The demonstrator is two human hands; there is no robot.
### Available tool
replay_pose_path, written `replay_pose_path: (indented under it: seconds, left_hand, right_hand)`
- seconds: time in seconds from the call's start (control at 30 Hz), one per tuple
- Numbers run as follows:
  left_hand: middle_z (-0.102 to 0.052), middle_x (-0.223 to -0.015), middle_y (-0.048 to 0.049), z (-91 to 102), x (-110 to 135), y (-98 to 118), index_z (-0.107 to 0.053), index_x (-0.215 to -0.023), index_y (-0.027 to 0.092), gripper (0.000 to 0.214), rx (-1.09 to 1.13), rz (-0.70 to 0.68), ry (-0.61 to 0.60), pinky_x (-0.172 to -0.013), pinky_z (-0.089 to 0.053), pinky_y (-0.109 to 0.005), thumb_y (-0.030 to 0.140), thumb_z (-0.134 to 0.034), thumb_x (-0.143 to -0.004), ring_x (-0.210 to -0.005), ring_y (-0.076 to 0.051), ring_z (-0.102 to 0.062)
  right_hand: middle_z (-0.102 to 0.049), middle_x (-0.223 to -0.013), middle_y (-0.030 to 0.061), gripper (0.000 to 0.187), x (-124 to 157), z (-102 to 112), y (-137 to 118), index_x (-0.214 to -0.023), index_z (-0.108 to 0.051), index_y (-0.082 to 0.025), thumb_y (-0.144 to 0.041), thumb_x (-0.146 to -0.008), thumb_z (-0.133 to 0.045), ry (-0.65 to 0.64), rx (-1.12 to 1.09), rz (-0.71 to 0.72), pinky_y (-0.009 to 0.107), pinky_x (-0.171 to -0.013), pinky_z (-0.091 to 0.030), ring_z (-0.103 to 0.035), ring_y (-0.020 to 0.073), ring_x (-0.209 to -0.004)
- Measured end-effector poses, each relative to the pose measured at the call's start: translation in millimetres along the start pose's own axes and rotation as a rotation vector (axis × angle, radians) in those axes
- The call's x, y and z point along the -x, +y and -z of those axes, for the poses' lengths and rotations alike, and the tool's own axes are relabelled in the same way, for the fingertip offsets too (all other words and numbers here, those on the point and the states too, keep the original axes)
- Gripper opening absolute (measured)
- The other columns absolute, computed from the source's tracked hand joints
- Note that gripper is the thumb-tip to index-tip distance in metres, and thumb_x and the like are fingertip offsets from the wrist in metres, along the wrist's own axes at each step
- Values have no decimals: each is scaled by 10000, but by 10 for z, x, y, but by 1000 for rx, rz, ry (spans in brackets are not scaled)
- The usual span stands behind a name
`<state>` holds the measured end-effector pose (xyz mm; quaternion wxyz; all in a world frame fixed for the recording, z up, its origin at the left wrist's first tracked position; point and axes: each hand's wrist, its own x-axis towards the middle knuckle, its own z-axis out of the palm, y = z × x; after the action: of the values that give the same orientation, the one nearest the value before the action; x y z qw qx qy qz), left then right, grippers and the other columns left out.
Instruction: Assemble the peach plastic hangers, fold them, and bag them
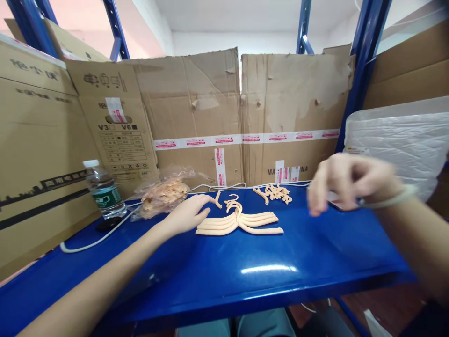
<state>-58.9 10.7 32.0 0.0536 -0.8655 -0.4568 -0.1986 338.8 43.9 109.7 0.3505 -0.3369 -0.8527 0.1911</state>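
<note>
A stack of beige plastic hangers (238, 222) lies in the middle of the blue shelf (266, 276). My left hand (187, 214) rests on the shelf, fingers stretched out, touching the left end of the stack. One loose hook piece (218, 199) lies just past its fingertips. My right hand (347, 180) hovers above the shelf at the right, blurred by motion, fingers hanging down and loosely apart, with nothing seen in them. A small pile of beige hook pieces (275, 193) lies between the stack and that hand.
A clear bag of beige pieces (163, 194) and a water bottle (104, 191) stand at the back left. A white cable (94, 241) runs along the shelf. Cardboard walls (196, 112) close the back and left. A white plastic bundle (396, 140) sits at the right.
</note>
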Motion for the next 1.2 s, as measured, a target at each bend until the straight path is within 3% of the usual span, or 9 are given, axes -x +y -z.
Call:
replay_pose_path:
  seconds: [0.07, 0.13, 0.23, 0.37, 0.47, 0.63, 0.97, 1.07, 1.2]
  left_hand:
    - [-654, -1176, -44, -20, -76, -97, -608, -1114, 218, 311, -17, -2, -25, -989, -447, -385, 175, -415, -873, -1108, -213, -591]
    - [-662, -1157, -54, -59, -149, -191, -607, -1113, 208, 316, -39, -12, -52, -967, -460, -383, 159, -423, -861, -1085, -217, -602]
    - [-659, -1166, -83, -142, -250, -322, -591, -1145, 181, 340, -62, -44, -78, -968, -456, -383, 134, -437, -846, -1096, -223, -596]
    - [-643, -1209, -101, -293, -351, -452, -589, -1162, 162, 375, -20, -88, -121, -1003, -430, -404, 91, -451, -821, -1137, -221, -579]
    - [-638, -1229, -119, -419, -387, -505, -592, -1176, 138, 411, 38, -103, -118, -1044, -396, -416, 55, -462, -794, -1176, -220, -557]
    - [-698, -1126, -75, -565, -376, -545, -595, -1189, 171, 438, 60, -106, -89, -1028, -416, -417, 44, -434, -802, -1124, -201, -596]
    - [-723, -1038, -49, -550, -331, -574, -671, -1026, 200, 283, 85, -79, -86, -980, -428, -379, 102, -520, -807, -1050, -204, -615]
    - [-709, -994, -67, -567, -333, -533, -690, -914, 192, 180, 92, -59, -68, -939, -443, -369, 162, -530, -840, -1007, -216, -610]
    - [-695, -907, -51, -564, -304, -478, -666, -816, 195, 154, 129, -34, -22, -839, -486, -344, 189, -518, -855, -925, -213, -624]
  right_hand:
    - [-723, -858, 67, 397, -149, -238, 55, -782, -734, -159, -550, -739, -682, -397, -176, 5, 310, -738, -523, -673, 169, -807]
    - [-731, -932, 81, 359, -343, -552, 193, -883, -750, -172, -495, -739, -689, -599, -312, -28, 289, -738, -522, -674, 165, -829]
    - [-726, -997, 86, 330, -644, -978, 495, -1049, -709, -176, -352, -773, -667, -525, -307, -93, 242, -652, -524, -672, 151, -814]
    - [-741, -922, 81, 286, -983, -1315, 794, -1028, -717, -155, -190, -761, -622, -381, -42, -20, 244, -653, -527, -673, 150, -757]
    - [-741, -930, 85, 306, -1174, -1489, 844, -1008, -732, -148, -91, -745, -586, -299, 201, 117, 266, -717, -512, -664, 163, -772]
    - [-742, -931, 73, 304, -1343, -1744, 812, -990, -750, -159, -77, -724, -629, -358, 275, 215, 253, -703, -478, -637, 160, -739]
    - [-728, -827, 52, 180, -1457, -1927, 944, -832, -765, -172, -79, -744, -639, -386, 258, 300, 247, -729, -450, -629, 156, -739]
    - [-694, -786, 52, 88, -1469, -1938, 962, -746, -759, -169, -126, -707, -693, -305, 238, 268, 245, -693, -436, -605, 155, -715]
    - [-630, -709, 35, 76, -1430, -1902, 913, -736, -738, -145, -138, -686, -681, -85, 199, 164, 244, -638, -409, -552, 136, -652]
